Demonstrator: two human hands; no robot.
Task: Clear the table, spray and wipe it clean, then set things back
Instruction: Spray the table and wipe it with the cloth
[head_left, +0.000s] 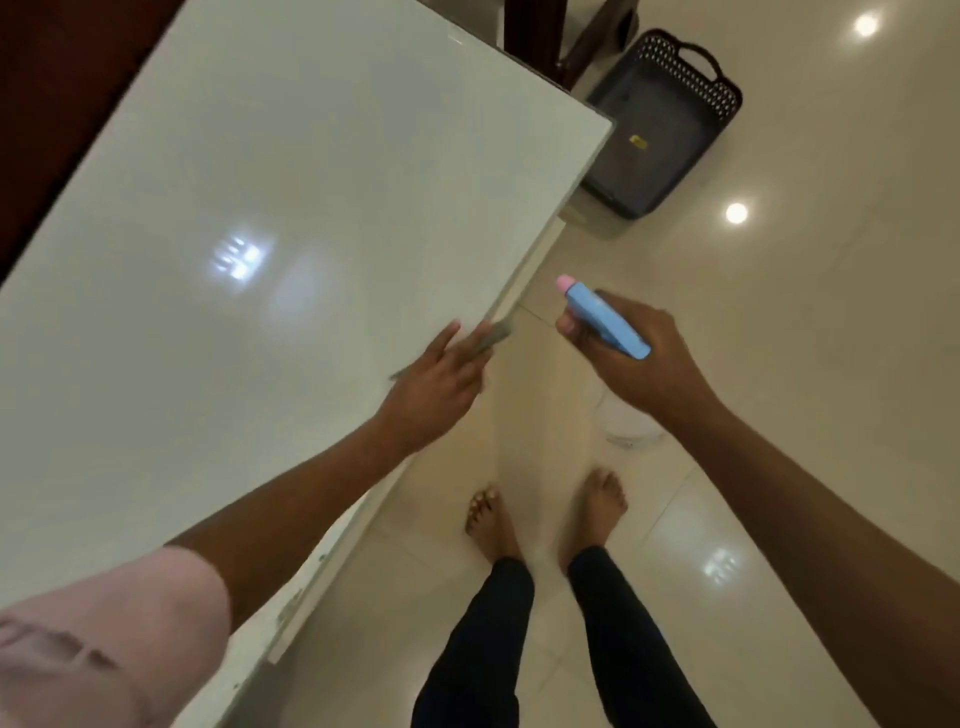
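Observation:
The white table (249, 218) fills the left of the view, and its top is bare and glossy. My left hand (441, 379) lies over the table's right edge with its fingers stretched out, holding a thin, blurred grey cloth (493, 336) under them. My right hand (628, 358) hovers over the floor just right of that edge. It grips a spray bottle with a blue head (605, 325) and a pink nozzle pointing up and left towards the table. The clear bottle body (631, 428) hangs below the hand, mostly hidden.
A dark plastic basket (711, 78) with a perforated rim stands on the floor past the table's far right corner, beside dark wooden furniture (540, 36). My bare feet (597, 504) stand on glossy beige tiles close to the table's edge.

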